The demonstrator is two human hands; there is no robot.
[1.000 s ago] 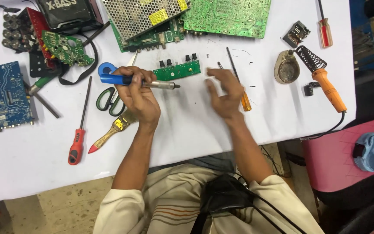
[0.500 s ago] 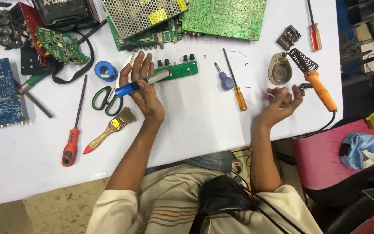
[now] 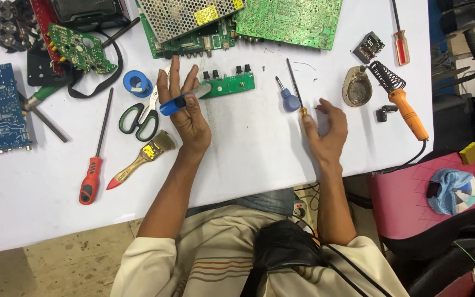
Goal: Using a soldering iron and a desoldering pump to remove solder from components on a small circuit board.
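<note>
Head view: a blue-handled tool [image 3: 185,98] is grasped in the left hand [image 3: 188,113] beside the small green board [image 3: 229,84]; the right hand [image 3: 325,129], loosely released, is laid over a screwdriver [image 3: 295,88].

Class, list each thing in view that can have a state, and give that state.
Left hand: holds a blue-handled tool.
Right hand: open, on an orange-handled screwdriver.
Scissors: closed, flat.
Soldering iron: lying on the table, corded.
Red screwdriver: lying untouched.
</note>
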